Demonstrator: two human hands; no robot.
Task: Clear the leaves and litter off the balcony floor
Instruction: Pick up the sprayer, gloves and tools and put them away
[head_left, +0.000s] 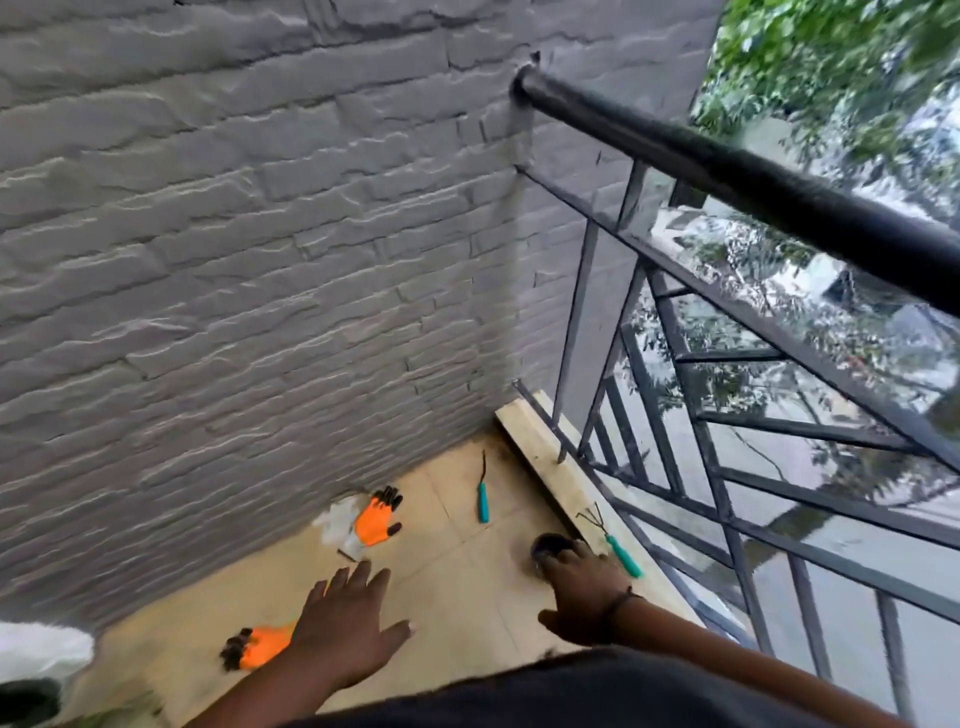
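My left hand (345, 623) hangs over the beige tiled balcony floor (457, 587) with its fingers spread and nothing in it. Just beyond its wrist lies an orange glove with black claw tips (257, 647). A second orange clawed glove (378, 517) lies near the wall on some white plastic litter (335, 519). My right hand (584, 587) reaches down toward a small dark round pot (550, 545), its fingers close over the rim; whether they touch it is unclear.
A teal-handled tool (483, 496) lies on the tiles and a teal-handled hand rake (615, 545) rests on the raised ledge (540, 441). The black metal railing (727, 171) runs along the right. A grey brick wall (234, 260) closes the left. A white bag (41, 652) sits at the lower left.
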